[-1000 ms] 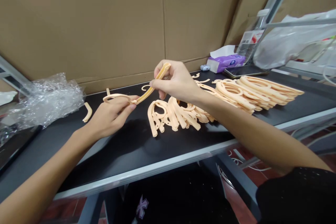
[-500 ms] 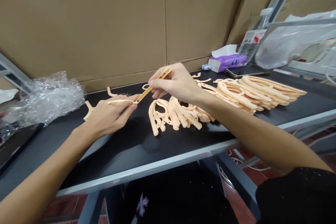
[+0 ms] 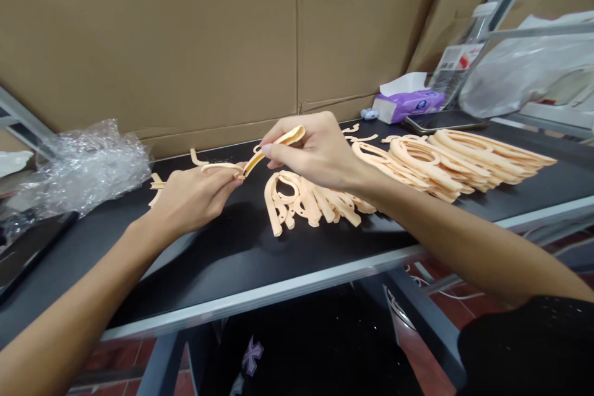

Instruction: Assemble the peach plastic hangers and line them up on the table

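Note:
In my right hand [image 3: 310,151] I pinch a slim peach-coloured plastic strip [image 3: 275,147] with a hollow, channelled side. Its lower end meets the fingertips of my left hand [image 3: 190,198]. Those fingers are closed on a thin curved peach-coloured plastic piece [image 3: 223,166], which touches the strip's lower end; I cannot tell whether the two are joined. Just below my right hand lies a cluster of looped peach plastic pieces [image 3: 297,201]. Small branched pieces [image 3: 156,185] lie behind my left wrist, partly hidden.
Many more looped pieces [image 3: 445,164] are heaped on the black table [image 3: 232,272] at right. Behind them are a phone [image 3: 445,121], a purple tissue pack [image 3: 408,105] and a bottle [image 3: 464,55]. Crumpled clear plastic wrap [image 3: 88,167] sits at left, before a cardboard wall [image 3: 185,43].
The strip in my right hand has turned, so its channelled face shows less and its outer side more. The curved piece in my left hand has tilted slightly. The view has shifted a little.

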